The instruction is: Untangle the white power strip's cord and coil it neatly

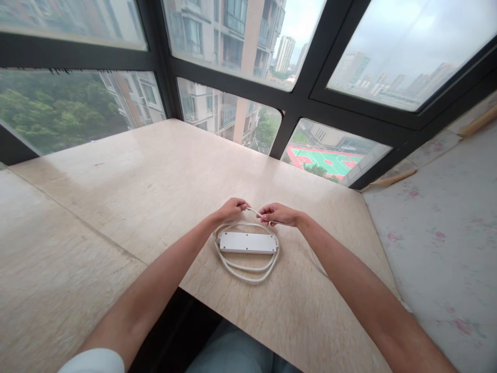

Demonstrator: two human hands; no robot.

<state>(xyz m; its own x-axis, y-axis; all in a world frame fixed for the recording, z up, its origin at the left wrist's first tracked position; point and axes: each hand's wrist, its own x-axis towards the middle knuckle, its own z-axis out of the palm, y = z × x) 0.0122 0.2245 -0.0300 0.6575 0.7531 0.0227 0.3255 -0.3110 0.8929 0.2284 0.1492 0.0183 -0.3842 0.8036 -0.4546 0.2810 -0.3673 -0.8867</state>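
A white power strip (pixel 247 242) lies on the stone sill, with screws showing on its upward face. Its white cord (pixel 248 280) is looped around it in a loose coil. Just beyond the strip, my left hand (pixel 233 208) is closed with its fingertips pinched on a stretch of the cord. My right hand (pixel 276 214) grips the same cord a short way to the right, and a short piece spans the gap between both hands. Part of the cord also shows behind my right forearm, lying on the sill. The plug is not clearly visible.
The beige marble sill (pixel 155 171) has a seam at left and a front edge near my legs (pixel 233 349). Dark-framed windows (pixel 295 109) border it at the back. A wall with flowered paper (pixel 438 243) stands close on the right.
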